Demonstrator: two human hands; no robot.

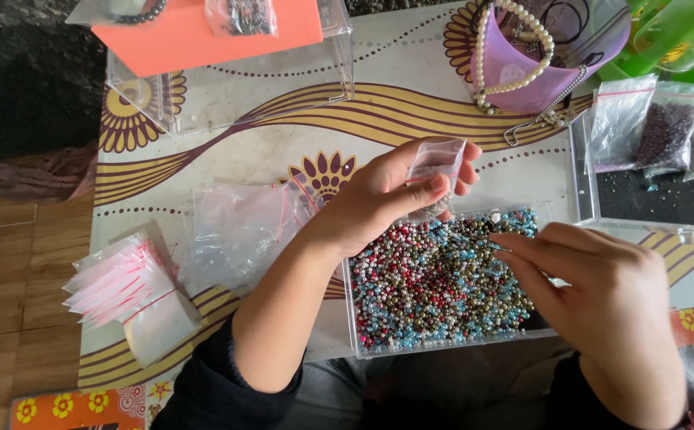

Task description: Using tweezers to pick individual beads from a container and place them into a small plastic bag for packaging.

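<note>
A counter (283, 151) covered in cream cloth with brown and yellow swirls sits over a wooden floor. The left hand (379, 199) pinches a small clear zip bag (436, 163) between thumb and fingers, held just above the far edge of a clear box of mixed beads (442, 279) at the counter's near edge. The right hand (602, 295) has fingers nearly closed, tips touching the beads. The bag looks light, limp and slippery, best gripped at its mouth; the beads are tiny and prone to roll. A stack of red-striped empty bags (128, 287) lies at the left edge, filled bead packets (657, 127) at the far right, an orange card (203, 32) at the far edge.
</note>
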